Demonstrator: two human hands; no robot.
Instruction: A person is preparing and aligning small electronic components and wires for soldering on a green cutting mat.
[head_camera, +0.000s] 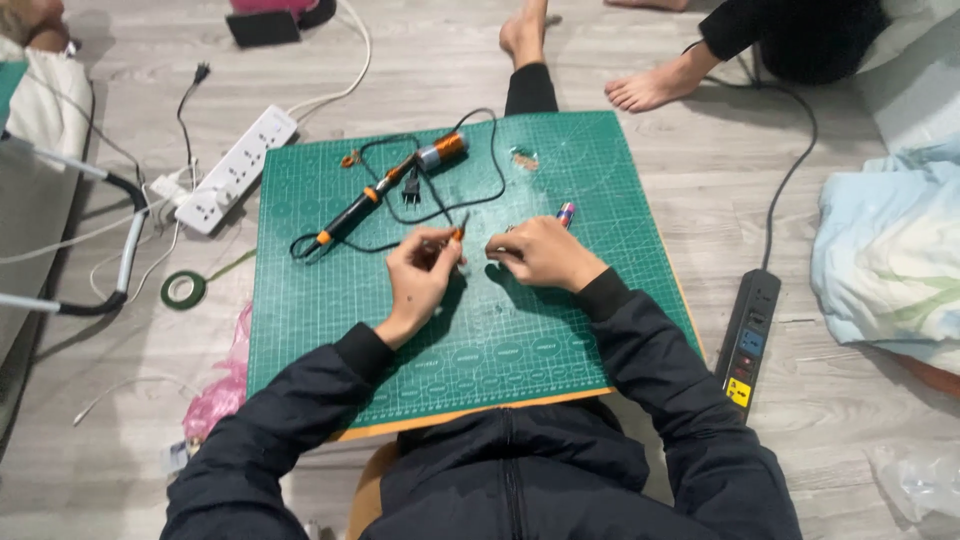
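Item: small-parts work on a green cutting mat (560, 340), laid over your lap on a wooden floor.

Left hand (420, 275): fingers pinched narrow on a thin tool with an orange tip (458, 233), the tip raised just above the mat and pointing toward your other hand. What kind of tool it is cannot be told.

Right hand (545, 252): fingers curled close around a small piece, mostly hidden; a slim metal end shows at the fingertips. A small red and blue cylinder (566, 212) lies just beyond the knuckles; whether you are touching it cannot be told.

On the mat, beyond your hands: a black and orange soldering iron (375, 192) lying unplugged, its black cord (480, 170) looped round it; a small bit of copper wire (349, 158); a small scrap (524, 157).

Off the mat: a white power strip (235, 170) to your left, a roll of green tape (183, 289), a black power strip (748, 340) to your right, another person's bare feet (650, 88) at the far edge.

Step in hand, as judged: you are bringing two small parts together between your fingertips.

Next move calls for: steady hands, wrists braced on the mat, and the tip lined up before you press.
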